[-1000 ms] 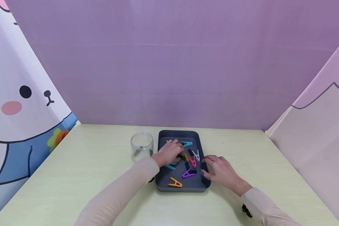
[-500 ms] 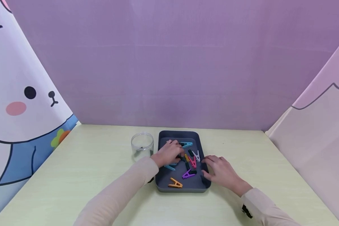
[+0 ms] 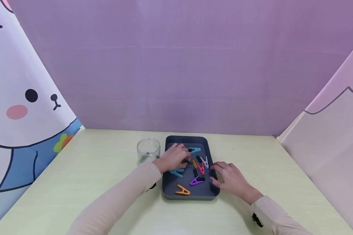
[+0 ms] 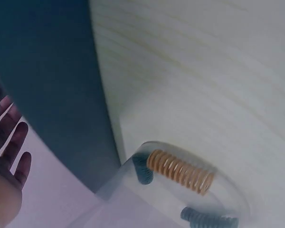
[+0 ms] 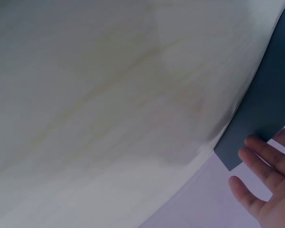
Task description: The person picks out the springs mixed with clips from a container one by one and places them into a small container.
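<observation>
In the head view, a dark grey tray (image 3: 191,197) holds several colourful spring clamps and small springs. My left hand (image 3: 173,159) reaches over its left wall, thumb and fingertips pinching a dark spring (image 3: 187,161) that they partly cover. Around it lie a light blue clamp (image 3: 177,173), an orange spring (image 3: 194,164) and a red clamp (image 3: 200,168). My right hand (image 3: 230,178) rests with relaxed fingers against the tray's right wall; the right wrist view shows those fingers (image 5: 261,159) touching the wall from outside.
Left of the tray stands a clear jar (image 3: 148,148); the left wrist view shows an orange spring (image 4: 180,172) and dark springs (image 4: 209,218) inside it. Also in the tray are a white clamp (image 3: 205,162), a purple clamp (image 3: 195,181) and an orange clamp (image 3: 183,190).
My left hand has shifted slightly left, the dark spring moving with it, and more of the lower light blue clamp shows. My right hand stays put.
</observation>
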`<state>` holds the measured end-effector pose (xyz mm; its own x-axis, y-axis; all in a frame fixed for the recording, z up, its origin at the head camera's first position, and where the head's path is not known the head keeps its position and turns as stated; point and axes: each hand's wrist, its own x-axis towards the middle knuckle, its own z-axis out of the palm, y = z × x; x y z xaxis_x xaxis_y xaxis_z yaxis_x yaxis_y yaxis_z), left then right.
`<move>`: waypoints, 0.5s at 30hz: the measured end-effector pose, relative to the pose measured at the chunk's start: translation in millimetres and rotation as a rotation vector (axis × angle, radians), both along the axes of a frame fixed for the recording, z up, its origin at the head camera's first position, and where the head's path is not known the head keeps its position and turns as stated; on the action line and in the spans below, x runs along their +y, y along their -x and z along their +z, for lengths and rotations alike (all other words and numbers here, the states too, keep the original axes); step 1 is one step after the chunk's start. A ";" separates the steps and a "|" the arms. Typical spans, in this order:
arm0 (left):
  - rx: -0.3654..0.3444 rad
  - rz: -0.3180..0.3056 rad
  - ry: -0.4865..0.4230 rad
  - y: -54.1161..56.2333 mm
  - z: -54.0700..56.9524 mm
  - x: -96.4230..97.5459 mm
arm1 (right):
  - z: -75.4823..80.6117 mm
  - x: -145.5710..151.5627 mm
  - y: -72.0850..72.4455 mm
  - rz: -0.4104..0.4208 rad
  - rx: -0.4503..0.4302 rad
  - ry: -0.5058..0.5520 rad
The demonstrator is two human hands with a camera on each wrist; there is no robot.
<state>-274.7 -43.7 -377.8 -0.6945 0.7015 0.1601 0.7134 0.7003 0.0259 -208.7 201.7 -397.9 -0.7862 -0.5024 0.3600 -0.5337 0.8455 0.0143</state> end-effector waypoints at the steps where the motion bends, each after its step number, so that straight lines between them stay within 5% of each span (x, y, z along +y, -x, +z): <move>1: 0.006 -0.001 -0.002 -1.3 1.6 -0.5 | -0.1 -0.1 0.1 0.001 0.001 -0.002; 15: 0.085 -0.009 -0.022 -13.1 28.4 -14.9 | -0.2 -0.7 -0.2 0.017 0.033 -0.002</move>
<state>-261.6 -58.6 -349.4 -0.6716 0.7032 0.2333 0.7197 0.6940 -0.0199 -208.5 201.0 -398.1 -0.7655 -0.5161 0.3843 -0.5472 0.8364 0.0334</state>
